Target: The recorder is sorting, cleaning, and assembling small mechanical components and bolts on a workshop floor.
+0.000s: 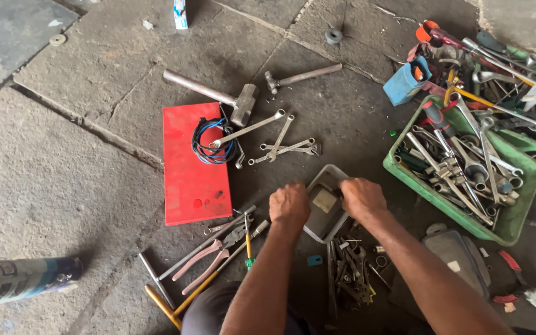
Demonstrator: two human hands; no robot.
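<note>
Grey stone slabs (63, 186), cracked and stained, form the floor on which we work. To the right stands a green plastic crate (511, 218) filled with spanners and screwdrivers, with a second heap of tools beyond it. A flat red panel (188, 174) lies left of centre, and a coil of blue and black wire (209, 146) rests on its upper right corner. A sledgehammer (234, 99) with a steel handle lies above the panel, with a smaller steel hammer (299, 76) just to its right. Several combination spanners (274, 139) lie spread below the hammers.

At centre we hold a small grey rectangular tray (325, 211), open side up, tilted on the floor. Our left hand (290, 206) curls over the tray's left edge, fingers closed on the rim. Our right hand (361, 197) grips the tray's upper right edge, fingers folded over the wall. A pale patch shows on the tray's inner base.

Below the tray lies a heap of small loose metal parts (352, 273). To the left of the heap lie pliers with pink grips (209, 260), a T-handled wrench (156, 279) and a long screwdriver with a yellow-brown handle (187, 298). A blue box (406, 82) stands near the upper right heap. A cylindrical can (20, 280) lies at the lower left edge.
</note>
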